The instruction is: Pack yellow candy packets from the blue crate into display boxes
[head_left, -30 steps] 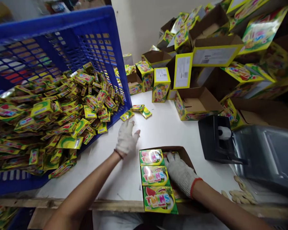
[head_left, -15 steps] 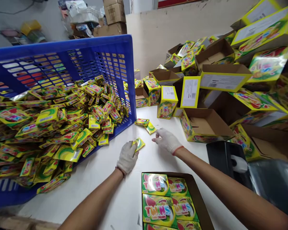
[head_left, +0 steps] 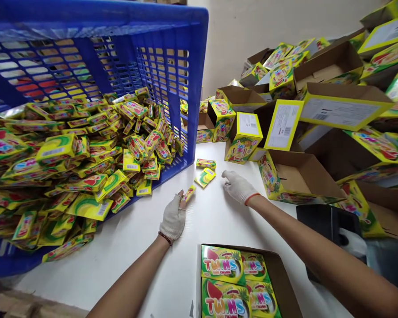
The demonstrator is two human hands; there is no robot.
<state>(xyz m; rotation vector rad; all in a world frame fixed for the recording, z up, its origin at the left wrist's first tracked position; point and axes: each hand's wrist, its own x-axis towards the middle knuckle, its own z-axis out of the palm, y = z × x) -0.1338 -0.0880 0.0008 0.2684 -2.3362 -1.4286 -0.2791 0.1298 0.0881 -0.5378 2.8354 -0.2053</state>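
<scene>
My left hand (head_left: 174, 217), in a white knitted glove with a beaded bracelet at the wrist, grips a small yellow-and-green candy pack (head_left: 189, 193) just above the white table. To the right, my gloved right hand (head_left: 240, 187) hovers with fingers loosely bent and apart, nothing visible in them. Between and beyond the hands lie two loose packs: one flat yellow pack (head_left: 205, 177) and one on its edge (head_left: 206, 164). Nearest me stands an open carton (head_left: 283, 276) holding several boxes printed "TWINS" (head_left: 223, 265).
A blue plastic crate (head_left: 199, 57), tipped toward the table, spills a heap of candy packs (head_left: 86, 154) on the left. Open yellow display boxes (head_left: 301, 174) pile up along the right and back. A black device (head_left: 328, 218) sits beside my right forearm.
The pack in my left hand has turned from flat to edge-on. The nearer loose pack has shifted and turned. My right hand has drawn slightly away from it. The view has tilted downward.
</scene>
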